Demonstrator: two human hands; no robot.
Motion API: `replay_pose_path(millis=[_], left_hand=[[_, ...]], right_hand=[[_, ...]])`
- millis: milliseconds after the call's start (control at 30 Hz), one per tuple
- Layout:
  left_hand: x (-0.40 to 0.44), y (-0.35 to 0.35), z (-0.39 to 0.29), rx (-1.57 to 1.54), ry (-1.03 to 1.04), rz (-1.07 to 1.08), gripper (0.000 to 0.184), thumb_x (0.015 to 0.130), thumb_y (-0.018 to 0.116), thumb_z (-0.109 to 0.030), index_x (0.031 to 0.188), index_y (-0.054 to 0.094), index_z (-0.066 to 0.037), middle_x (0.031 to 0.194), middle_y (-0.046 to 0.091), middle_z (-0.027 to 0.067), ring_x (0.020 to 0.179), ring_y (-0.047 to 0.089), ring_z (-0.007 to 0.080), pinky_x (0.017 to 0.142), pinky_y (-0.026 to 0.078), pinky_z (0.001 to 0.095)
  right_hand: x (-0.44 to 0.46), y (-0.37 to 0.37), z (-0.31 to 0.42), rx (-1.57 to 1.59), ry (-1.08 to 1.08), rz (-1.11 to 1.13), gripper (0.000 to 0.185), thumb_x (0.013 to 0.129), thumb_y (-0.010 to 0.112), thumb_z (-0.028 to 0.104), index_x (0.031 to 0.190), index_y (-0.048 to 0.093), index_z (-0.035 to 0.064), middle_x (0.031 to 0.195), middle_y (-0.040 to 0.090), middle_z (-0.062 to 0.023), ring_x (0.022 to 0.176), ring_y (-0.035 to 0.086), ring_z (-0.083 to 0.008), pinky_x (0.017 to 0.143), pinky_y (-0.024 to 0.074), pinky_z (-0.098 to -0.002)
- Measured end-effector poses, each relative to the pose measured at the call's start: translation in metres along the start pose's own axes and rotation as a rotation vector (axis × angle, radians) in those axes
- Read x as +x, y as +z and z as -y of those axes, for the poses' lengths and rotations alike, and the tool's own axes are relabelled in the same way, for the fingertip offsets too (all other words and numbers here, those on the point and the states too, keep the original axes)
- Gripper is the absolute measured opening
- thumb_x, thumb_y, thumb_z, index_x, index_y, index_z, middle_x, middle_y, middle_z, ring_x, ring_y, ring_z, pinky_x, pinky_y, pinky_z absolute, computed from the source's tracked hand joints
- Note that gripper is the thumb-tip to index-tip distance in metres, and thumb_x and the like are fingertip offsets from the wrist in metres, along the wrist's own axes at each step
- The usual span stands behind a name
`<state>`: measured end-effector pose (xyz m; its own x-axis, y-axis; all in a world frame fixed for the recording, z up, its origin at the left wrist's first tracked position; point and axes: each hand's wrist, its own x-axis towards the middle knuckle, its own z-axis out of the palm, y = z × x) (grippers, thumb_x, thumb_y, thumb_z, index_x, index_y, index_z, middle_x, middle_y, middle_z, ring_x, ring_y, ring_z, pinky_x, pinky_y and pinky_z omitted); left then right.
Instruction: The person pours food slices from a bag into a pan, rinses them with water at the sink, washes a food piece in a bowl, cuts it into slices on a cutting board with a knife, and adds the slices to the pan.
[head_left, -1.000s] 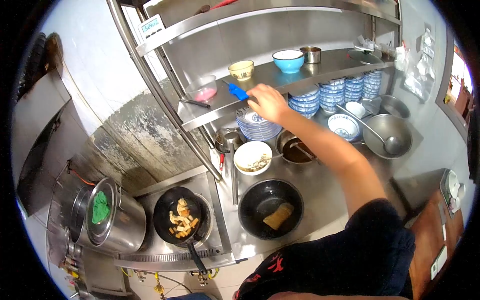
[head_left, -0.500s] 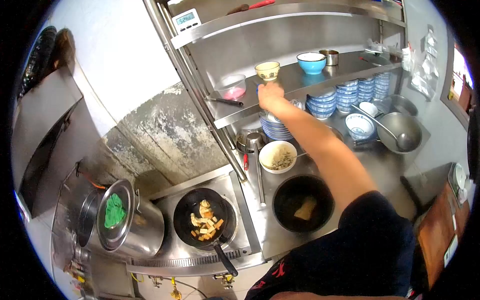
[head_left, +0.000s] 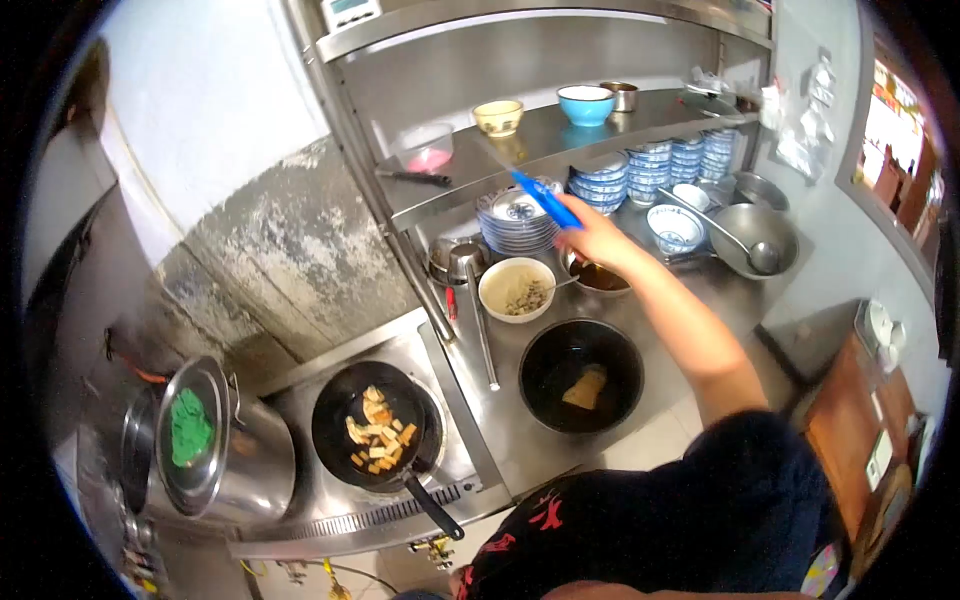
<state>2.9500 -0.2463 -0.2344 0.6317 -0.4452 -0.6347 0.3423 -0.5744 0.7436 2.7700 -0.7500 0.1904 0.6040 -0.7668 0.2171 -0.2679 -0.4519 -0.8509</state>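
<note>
The person's right hand [head_left: 597,238] is grasping the rear end of a long bright-blue-handled tool with a thin greyish blade [head_left: 547,205], its fingers closing around the handle; the hand is hovering beyond a round, deep black pot [head_left: 545,350], which is standing on a steel counter [head_left: 505,440]; the blue-handled tool is slanting up and to the left, its blade pointing away from the pot; the left hand is staying out of the frame, so I cannot tell whether it is holding anything.

A flat brown piece of food [head_left: 585,388] is lying inside the pot; a round white bowl with greyish bits in it [head_left: 498,283] is sitting just beyond the pot, slightly to its left; a stack of blue-and-white plates [head_left: 518,236] is standing farther beyond the pot; a black long-handled frying pan [head_left: 338,405] is resting to the left of the pot, pale and orange-brown chunks of food [head_left: 382,440] lying in it; a wide steel basin [head_left: 783,240] is standing beyond the pot to the right, a long-handled steel ladle [head_left: 764,258] leaning inside it.
</note>
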Motion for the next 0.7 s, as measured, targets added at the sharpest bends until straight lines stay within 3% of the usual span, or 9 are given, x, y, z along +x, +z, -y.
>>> replay_pose_path(millis=[33, 100, 200, 333, 400, 500, 567, 667, 700], left_hand=[[0.003, -0.011, 0.013, -0.022, 0.004, -0.006, 0.021, 0.083, 0.049, -0.018, 0.093, 0.058, -0.001, 0.081, 0.062, 0.0087, 0.064, 0.061, 0.0188, 0.054, 0.048, 0.0281], [-0.005, -0.037, 0.061, -0.075, 0.011, -0.023, 0.021, 0.083, 0.049, -0.017, 0.093, 0.058, -0.001, 0.081, 0.062, 0.0083, 0.063, 0.061, 0.0184, 0.054, 0.048, 0.0277], [-0.017, -0.068, 0.117, -0.250, 0.003, -0.026, 0.020, 0.084, 0.049, -0.017, 0.093, 0.058, -0.001, 0.081, 0.062, 0.0076, 0.062, 0.060, 0.0177, 0.053, 0.048, 0.0271], [-0.027, -0.076, 0.056, -0.226, -0.370, -0.009, 0.018, 0.080, 0.050, -0.017, 0.087, 0.060, -0.003, 0.073, 0.062, 0.0067, 0.060, 0.061, 0.0169, 0.049, 0.047, 0.0264], [-0.031, -0.081, 0.046, -0.051, -0.322, 0.052, 0.017, 0.079, 0.051, -0.017, 0.086, 0.059, -0.003, 0.070, 0.061, 0.0069, 0.056, 0.060, 0.0167, 0.047, 0.046, 0.0268], [-0.033, -0.097, 0.041, 0.023, -0.383, 0.135, 0.016, 0.079, 0.051, -0.016, 0.084, 0.058, -0.003, 0.068, 0.060, 0.0072, 0.051, 0.058, 0.0165, 0.044, 0.045, 0.0277], [-0.019, -0.120, 0.071, -0.004, -0.385, 0.153, 0.017, 0.080, 0.051, -0.018, 0.082, 0.058, -0.003, 0.064, 0.058, 0.0070, 0.050, 0.056, 0.0163, 0.043, 0.044, 0.0281], [0.001, -0.143, 0.086, -0.193, -0.301, -0.136, 0.026, 0.082, 0.054, -0.025, 0.095, 0.057, -0.003, 0.074, 0.060, 0.0095, 0.054, 0.057, 0.0165, 0.044, 0.045, 0.0285], [0.017, -0.155, 0.102, -0.306, -0.226, -0.088, 0.032, 0.085, 0.052, -0.025, 0.109, 0.051, -0.004, 0.089, 0.061, 0.0121, 0.065, 0.061, 0.0182, 0.054, 0.049, 0.0305]], right_hand=[[-0.027, 0.006, -0.014, 0.375, 0.058, 0.062, 0.069, 0.076, 0.049, -0.001, 0.140, 0.027, 0.0148, 0.096, 0.060, -0.0123, 0.063, 0.053, -0.0092, 0.058, 0.0451, -0.0221], [-0.076, 0.026, -0.002, 0.628, 0.159, 0.114, 0.081, 0.073, 0.051, -0.004, 0.143, 0.021, 0.0251, 0.107, 0.057, -0.0129, 0.067, 0.055, -0.0119, 0.058, 0.0461, -0.0229], [-0.124, 0.072, 0.012, 0.750, 0.224, 0.192, 0.075, 0.068, 0.049, -0.007, 0.136, 0.027, 0.0158, 0.104, 0.056, -0.0119, 0.069, 0.057, -0.0171, 0.058, 0.0487, -0.0297], [-0.167, 0.137, 0.005, 0.447, 0.283, 0.597, 0.070, 0.066, 0.044, -0.012, 0.129, 0.028, 0.0122, 0.087, 0.053, -0.0100, 0.059, 0.054, -0.0174, 0.051, 0.0454, -0.0259], [-0.187, 0.154, 0.011, 0.298, 0.276, 0.646, 0.061, 0.071, 0.048, -0.007, 0.128, 0.035, 0.0117, 0.088, 0.054, -0.0117, 0.062, 0.057, -0.0228, 0.053, 0.0479, -0.0323], [-0.205, 0.174, 0.003, -0.256, -0.159, 0.578, 0.052, 0.076, 0.050, -0.001, 0.125, 0.042, 0.0134, 0.090, 0.056, -0.0148, 0.069, 0.060, -0.0310, 0.061, 0.0499, -0.0403], [-0.214, 0.184, -0.005, -0.486, -0.137, 0.630, 0.049, 0.077, 0.050, 0.001, 0.124, 0.044, 0.0147, 0.093, 0.056, -0.0172, 0.074, 0.059, -0.0356, 0.066, 0.0497, -0.0433], [-0.216, 0.216, -0.020, -0.705, -0.118, 0.676, 0.045, 0.079, 0.050, 0.005, 0.123, 0.046, 0.0176, 0.094, 0.056, -0.0186, 0.078, 0.060, -0.0365, 0.068, 0.0498, -0.0447], [-0.211, 0.231, -0.018, -0.763, -0.109, 0.704, 0.044, 0.080, 0.049, 0.006, 0.122, 0.046, 0.0181, 0.093, 0.056, -0.0186, 0.078, 0.060, -0.0362, 0.067, 0.0498, -0.0448]])
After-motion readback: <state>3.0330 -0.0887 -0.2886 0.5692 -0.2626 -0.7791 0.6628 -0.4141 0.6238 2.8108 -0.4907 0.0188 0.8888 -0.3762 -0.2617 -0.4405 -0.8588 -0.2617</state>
